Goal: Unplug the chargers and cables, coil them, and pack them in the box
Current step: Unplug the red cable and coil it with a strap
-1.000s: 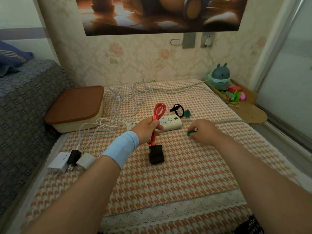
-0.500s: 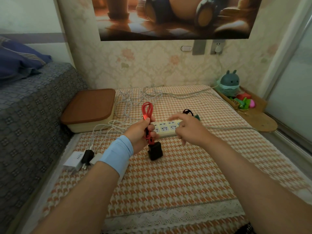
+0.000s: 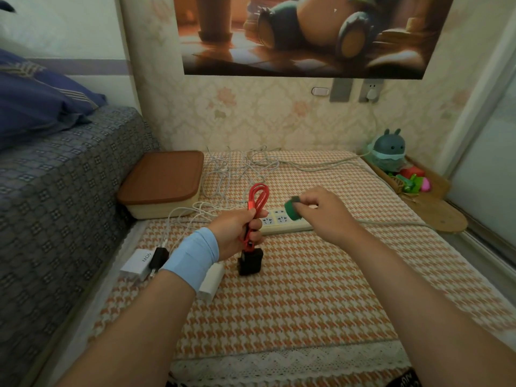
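- First, both forearms reach forward from the lower edge over the orange checked mat [image 3: 307, 289]. The left wrist wears a light blue wristband [image 3: 192, 258].
- Just left of this wrist, a white charger [image 3: 138, 263], a black plug [image 3: 159, 256] and a second white charger [image 3: 212, 277] lie on the mat.
- The left hand [image 3: 237, 233] is upright, with the fingers curled around the folded red cable [image 3: 258, 199]. The cable's loop stands above the fist. The black charger [image 3: 250, 262] hangs on the cable below the fist, down at the mat; I cannot tell if it touches.
- The right hand [image 3: 324, 213] is raised near the left one and pinches a green band [image 3: 293, 209] between thumb and fingers, over the power strip [image 3: 282, 223].
- Half a second ago the right hand was lower over the power strip with a finger stretched out, and the green band did not show. The left hand has the same grip as before.
- Farther away, loose white cables [image 3: 240, 169] lie tangled on the mat.
- The box [image 3: 164, 182], closed under its brown lid, stands at the far left of the mat.
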Demonstrator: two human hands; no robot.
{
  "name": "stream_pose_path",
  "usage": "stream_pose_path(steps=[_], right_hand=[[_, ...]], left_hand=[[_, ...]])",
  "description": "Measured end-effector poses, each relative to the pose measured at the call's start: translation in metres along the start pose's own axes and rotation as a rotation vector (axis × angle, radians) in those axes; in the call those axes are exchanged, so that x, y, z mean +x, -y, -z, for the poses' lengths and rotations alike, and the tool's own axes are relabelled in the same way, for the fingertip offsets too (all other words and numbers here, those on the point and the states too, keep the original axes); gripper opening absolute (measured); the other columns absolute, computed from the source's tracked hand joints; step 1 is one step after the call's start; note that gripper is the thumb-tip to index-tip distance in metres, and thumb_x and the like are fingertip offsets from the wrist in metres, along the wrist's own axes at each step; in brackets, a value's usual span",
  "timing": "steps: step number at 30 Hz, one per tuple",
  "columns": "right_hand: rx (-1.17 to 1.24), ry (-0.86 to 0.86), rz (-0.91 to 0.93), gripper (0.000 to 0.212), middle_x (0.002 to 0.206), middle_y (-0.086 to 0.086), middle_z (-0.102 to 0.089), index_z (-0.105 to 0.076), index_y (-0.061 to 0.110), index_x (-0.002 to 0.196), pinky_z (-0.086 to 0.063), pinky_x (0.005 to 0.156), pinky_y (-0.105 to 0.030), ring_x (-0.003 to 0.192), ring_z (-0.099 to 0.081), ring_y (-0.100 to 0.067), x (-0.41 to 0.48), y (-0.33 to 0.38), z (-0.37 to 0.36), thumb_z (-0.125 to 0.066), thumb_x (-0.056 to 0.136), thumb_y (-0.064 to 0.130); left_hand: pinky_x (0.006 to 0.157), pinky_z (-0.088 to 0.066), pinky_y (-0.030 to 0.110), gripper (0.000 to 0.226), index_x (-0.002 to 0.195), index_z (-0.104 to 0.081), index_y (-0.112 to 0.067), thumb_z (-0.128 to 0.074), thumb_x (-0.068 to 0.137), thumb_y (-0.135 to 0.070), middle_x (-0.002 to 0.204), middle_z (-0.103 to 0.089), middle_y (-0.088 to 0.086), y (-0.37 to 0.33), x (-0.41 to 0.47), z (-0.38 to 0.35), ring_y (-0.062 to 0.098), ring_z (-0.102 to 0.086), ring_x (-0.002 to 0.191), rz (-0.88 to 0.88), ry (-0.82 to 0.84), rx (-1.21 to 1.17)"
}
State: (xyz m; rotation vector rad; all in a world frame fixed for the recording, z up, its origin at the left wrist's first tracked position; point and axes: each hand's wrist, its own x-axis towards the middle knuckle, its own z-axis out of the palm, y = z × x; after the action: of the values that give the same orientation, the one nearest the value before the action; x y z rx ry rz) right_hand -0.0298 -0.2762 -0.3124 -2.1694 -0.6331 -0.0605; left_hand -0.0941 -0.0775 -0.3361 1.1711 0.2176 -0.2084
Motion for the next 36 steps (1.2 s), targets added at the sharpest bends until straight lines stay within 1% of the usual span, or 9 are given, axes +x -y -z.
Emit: stream_pose_path(steps=[4, 7, 10, 13, 17, 22, 30, 33, 36], right_hand=[[0.346, 0.006, -0.060, 0.022, 0.088, 0.002, -0.075, -0.076, 0.026, 0.095, -0.057, 0.080, -0.024, 0.082, -0.072, -0.014, -0.004, 0.005, -0.007, -0.060, 0.100, 0.011], [0.456, 0.036, -0.107, 0.030, 0.078, 0.006, -0.065, -0.078, 0.030, 0.103, -0.059, 0.085, -0.029, 0.078, -0.063, -0.011, -0.004, 0.011, -0.005, -0.055, 0.103, 0.011], [0.689, 0.097, -0.175, 0.030, 0.075, -0.002, -0.051, -0.077, 0.018, 0.113, -0.059, 0.088, -0.038, 0.068, -0.052, -0.014, -0.003, 0.017, -0.002, -0.048, 0.105, 0.011], [0.452, 0.136, -0.113, 0.035, 0.083, 0.006, -0.059, -0.068, 0.024, 0.130, -0.053, 0.075, -0.029, 0.061, -0.047, -0.008, -0.005, 0.022, 0.000, -0.044, 0.107, 0.013], [0.500, 0.176, -0.057, 0.038, 0.080, 0.003, -0.071, -0.069, 0.024, 0.125, -0.047, 0.053, -0.021, 0.053, -0.054, -0.009, -0.013, 0.032, -0.009, -0.063, 0.096, 0.001], [0.565, 0.039, -0.106, 0.011, 0.056, -0.007, -0.066, -0.078, 0.010, 0.088, -0.046, 0.041, -0.021, 0.040, -0.055, -0.010, -0.018, 0.041, -0.026, -0.075, 0.086, -0.001], [0.456, -0.027, -0.209, 0.008, 0.063, -0.006, -0.072, -0.078, 0.019, 0.078, -0.045, 0.044, -0.027, 0.044, -0.051, -0.015, -0.015, 0.035, -0.034, -0.082, 0.084, 0.014], [0.421, -0.073, -0.248, 0.008, 0.060, -0.002, -0.070, -0.076, 0.015, 0.079, -0.042, 0.042, -0.023, 0.040, -0.051, -0.009, -0.015, 0.033, -0.034, -0.083, 0.083, 0.017], [0.403, -0.100, -0.233, 0.013, 0.057, 0.003, -0.068, -0.071, 0.011, 0.080, -0.043, 0.041, -0.021, 0.039, -0.053, -0.004, -0.016, 0.032, -0.036, -0.082, 0.084, 0.016]], left_hand=[[0.069, -0.036, 0.031, 0.030, 0.090, -0.050, -0.010, -0.029, 0.107, -0.023, 0.058, -0.041, -0.002, 0.002, 0.001, -0.002, 0.014, -0.034, 0.052, -0.030, 0.017, 0.020], [0.068, -0.036, 0.030, 0.029, 0.088, -0.049, -0.011, -0.030, 0.107, -0.023, 0.060, -0.041, -0.002, 0.002, 0.002, -0.001, 0.016, -0.035, 0.056, -0.067, 0.022, 0.055], [0.064, -0.036, 0.028, 0.028, 0.091, -0.050, -0.010, -0.032, 0.107, -0.023, 0.063, -0.041, -0.001, 0.005, 0.005, 0.002, 0.016, -0.037, 0.056, -0.115, -0.007, 0.093], [0.063, -0.035, 0.028, 0.027, 0.098, -0.057, -0.009, -0.036, 0.106, -0.023, 0.065, -0.043, -0.002, 0.009, 0.010, 0.005, 0.015, -0.040, 0.055, -0.171, -0.036, 0.180], [0.062, -0.032, 0.031, 0.022, 0.104, -0.059, -0.008, -0.048, 0.102, -0.027, 0.069, -0.051, -0.002, 0.014, 0.011, 0.006, 0.015, -0.047, 0.058, -0.225, -0.022, 0.334], [0.059, -0.030, 0.033, 0.021, 0.090, -0.056, -0.008, -0.058, 0.096, -0.027, 0.068, -0.050, 0.001, 0.018, 0.011, -0.005, 0.017, -0.043, 0.056, -0.266, -0.049, 0.384], [0.055, -0.027, 0.026, 0.012, 0.095, -0.052, -0.005, -0.042, 0.097, -0.001, 0.064, -0.047, -0.001, 0.011, 0.007, -0.013, 0.012, -0.040, 0.051, -0.192, 0.035, 0.327], [0.057, -0.025, 0.029, 0.002, 0.089, -0.048, -0.008, -0.046, 0.089, -0.009, 0.067, -0.044, 0.002, 0.009, 0.005, -0.015, 0.014, -0.037, 0.053, -0.117, 0.123, 0.212], [0.057, -0.029, 0.028, 0.024, 0.083, -0.048, -0.010, -0.043, 0.102, -0.024, 0.064, -0.045, 0.002, 0.009, 0.008, -0.019, 0.014, -0.035, 0.051, -0.087, 0.024, 0.148]])
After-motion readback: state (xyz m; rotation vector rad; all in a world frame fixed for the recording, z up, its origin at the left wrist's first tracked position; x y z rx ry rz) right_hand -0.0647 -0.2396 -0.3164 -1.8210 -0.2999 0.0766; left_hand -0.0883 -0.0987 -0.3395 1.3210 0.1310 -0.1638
